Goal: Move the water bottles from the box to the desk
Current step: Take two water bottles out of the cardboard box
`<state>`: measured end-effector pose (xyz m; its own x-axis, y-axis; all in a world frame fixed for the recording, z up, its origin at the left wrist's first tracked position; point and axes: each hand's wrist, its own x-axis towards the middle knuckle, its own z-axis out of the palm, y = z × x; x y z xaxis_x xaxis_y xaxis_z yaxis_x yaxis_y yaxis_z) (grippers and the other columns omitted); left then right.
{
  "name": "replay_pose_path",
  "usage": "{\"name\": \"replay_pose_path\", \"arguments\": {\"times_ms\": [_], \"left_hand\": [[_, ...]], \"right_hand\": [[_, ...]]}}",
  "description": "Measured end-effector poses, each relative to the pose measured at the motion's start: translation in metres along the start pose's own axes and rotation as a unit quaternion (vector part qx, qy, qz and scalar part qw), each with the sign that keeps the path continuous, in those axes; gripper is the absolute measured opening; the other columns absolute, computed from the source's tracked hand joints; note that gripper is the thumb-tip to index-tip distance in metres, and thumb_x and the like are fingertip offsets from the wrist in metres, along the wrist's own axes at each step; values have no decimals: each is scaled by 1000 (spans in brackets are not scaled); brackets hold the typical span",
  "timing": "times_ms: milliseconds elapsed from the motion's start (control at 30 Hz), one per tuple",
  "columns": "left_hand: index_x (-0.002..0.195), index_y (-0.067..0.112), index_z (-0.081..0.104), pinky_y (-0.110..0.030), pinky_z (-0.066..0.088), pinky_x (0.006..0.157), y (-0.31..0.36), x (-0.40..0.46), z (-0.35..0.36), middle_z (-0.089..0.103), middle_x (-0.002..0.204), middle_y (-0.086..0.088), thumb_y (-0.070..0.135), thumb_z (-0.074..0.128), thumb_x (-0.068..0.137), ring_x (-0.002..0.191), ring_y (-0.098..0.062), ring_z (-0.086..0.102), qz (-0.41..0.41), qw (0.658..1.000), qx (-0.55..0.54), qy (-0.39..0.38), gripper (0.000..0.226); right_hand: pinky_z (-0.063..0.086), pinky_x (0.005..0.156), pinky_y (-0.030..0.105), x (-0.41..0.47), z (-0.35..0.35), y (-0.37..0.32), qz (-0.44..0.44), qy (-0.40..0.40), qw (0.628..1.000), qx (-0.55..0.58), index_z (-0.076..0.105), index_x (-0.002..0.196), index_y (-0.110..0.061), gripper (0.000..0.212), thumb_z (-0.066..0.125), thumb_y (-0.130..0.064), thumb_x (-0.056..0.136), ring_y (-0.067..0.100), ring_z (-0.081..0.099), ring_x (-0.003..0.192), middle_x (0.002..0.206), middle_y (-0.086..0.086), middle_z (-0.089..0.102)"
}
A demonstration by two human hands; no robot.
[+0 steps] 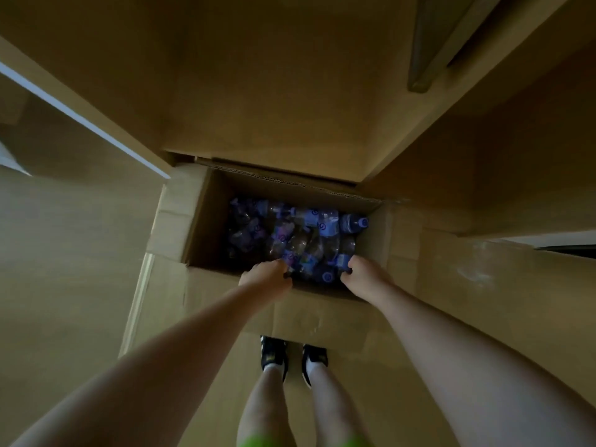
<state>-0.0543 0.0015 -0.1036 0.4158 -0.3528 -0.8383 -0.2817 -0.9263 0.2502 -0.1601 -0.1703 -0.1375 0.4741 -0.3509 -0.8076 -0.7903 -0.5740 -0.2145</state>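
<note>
An open cardboard box (206,227) stands on the floor in front of my feet. Inside lie several clear water bottles (309,233) with blue labels and blue caps, piled loosely. Both arms reach down into the near side of the box. My left hand (266,277) has its fingers curled around the top of a bottle (290,256) at the near edge. My right hand (362,274) grips another bottle (342,261) by its upper part. The dim light hides how far each bottle is lifted.
The box flaps (322,314) fold outward over the floor around it. Tall brown panels or furniture (258,75) rise beyond and to the right of the box. A pale strip (84,121) runs diagonally at the left. My feet in dark shoes (293,356) stand just behind the near flap.
</note>
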Motion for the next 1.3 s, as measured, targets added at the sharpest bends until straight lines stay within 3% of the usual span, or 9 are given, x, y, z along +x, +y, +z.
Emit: {"name": "replay_pose_path", "arguments": {"times_ms": [133, 333, 567, 700, 833, 1000, 1133, 1200, 1300], "left_hand": [[132, 19, 49, -40, 49, 93, -25, 83, 17, 61, 119, -9, 26, 44, 96, 106, -26, 59, -3, 1000, 6, 21, 37], [117, 14, 60, -28, 41, 77, -55, 185, 52, 64, 115, -14, 21, 46, 96, 98, -29, 59, 25, 999, -10, 36, 26], [114, 12, 59, -30, 44, 71, -66, 240, 84, 61, 105, -10, 20, 45, 96, 84, -24, 55, 16, 1000, -19, 3, 24], [117, 14, 59, -32, 48, 80, -65, 253, 95, 62, 115, -11, 25, 47, 96, 89, -22, 56, 25, 999, -33, -6, 26], [114, 11, 60, -28, 42, 72, -61, 259, 97, 60, 114, -12, 23, 45, 97, 83, -18, 52, 25, 999, -36, -23, 25], [111, 10, 58, -24, 41, 61, -49, 261, 94, 61, 111, -14, 19, 43, 97, 84, -20, 55, 40, 998, -44, -27, 22], [119, 8, 58, -24, 45, 73, -43, 259, 95, 61, 117, -12, 18, 47, 97, 98, -24, 58, 52, 998, -35, -12, 27], [121, 11, 55, -18, 40, 59, -43, 258, 96, 60, 115, -10, 17, 49, 97, 88, -17, 56, 46, 997, -63, -25, 26], [126, 10, 52, -19, 42, 70, -42, 254, 94, 58, 121, -11, 15, 53, 95, 100, -20, 58, 44, 996, -68, -31, 31]], "right_hand": [[51, 82, 39, 79, 40, 14, -14, -12, 1000, -6, 53, 104, -16, 14, 50, -28, 96, 24, 58, 95, 107, 3, 55], [46, 96, 39, 170, 88, 31, -73, -80, 988, -107, 50, 131, -21, 44, 59, -36, 91, 28, 54, 115, 131, 9, 49], [45, 100, 41, 215, 126, 39, -48, -167, 956, -238, 44, 132, -18, 51, 61, -42, 90, 29, 52, 121, 135, 9, 50], [45, 92, 40, 224, 135, 36, -47, -141, 945, -291, 37, 138, -16, 56, 61, -36, 91, 28, 52, 122, 135, 10, 51], [46, 91, 39, 231, 143, 30, -45, -125, 935, -329, 37, 142, -16, 62, 64, -34, 89, 27, 53, 124, 137, 8, 52], [45, 82, 36, 234, 142, 24, -69, -108, 934, -334, 48, 134, -16, 47, 60, -33, 91, 26, 57, 117, 130, 7, 56], [46, 84, 36, 229, 125, 25, -88, -116, 946, -288, 54, 126, -15, 41, 59, -35, 92, 27, 56, 115, 126, 9, 56], [45, 78, 34, 224, 115, 23, -101, -123, 952, -263, 58, 114, -15, 31, 61, -35, 90, 26, 58, 104, 118, 9, 59], [43, 68, 30, 219, 96, 13, -122, -124, 958, -227, 54, 86, -19, 19, 63, -36, 89, 19, 54, 79, 96, 4, 58]]}}
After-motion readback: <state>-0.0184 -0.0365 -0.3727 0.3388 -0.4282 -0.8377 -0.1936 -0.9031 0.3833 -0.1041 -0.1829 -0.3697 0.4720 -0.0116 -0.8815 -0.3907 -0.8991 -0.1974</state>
